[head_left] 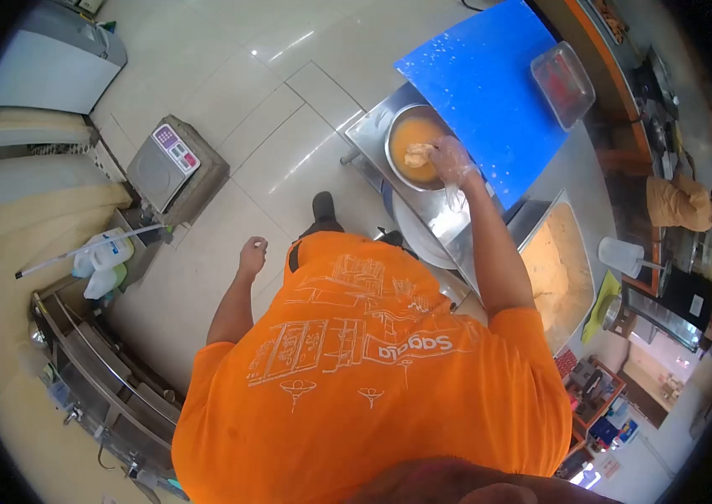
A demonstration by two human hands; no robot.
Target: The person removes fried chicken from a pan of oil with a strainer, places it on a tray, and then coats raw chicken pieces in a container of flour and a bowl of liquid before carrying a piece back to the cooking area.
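Meat (417, 154) lies leftward at the fingertips of the right hand (445, 157), its grip narrow around it, over the bowl (388, 148) – we note the left hand (254, 251) well apart, half-curled.

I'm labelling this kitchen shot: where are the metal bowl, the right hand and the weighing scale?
Metal bowl (388, 149), head view: on its left rim.
Right hand (451, 160), head view: on the middle of the gloved hand.
Weighing scale (156, 174), head view: on its flat plate.
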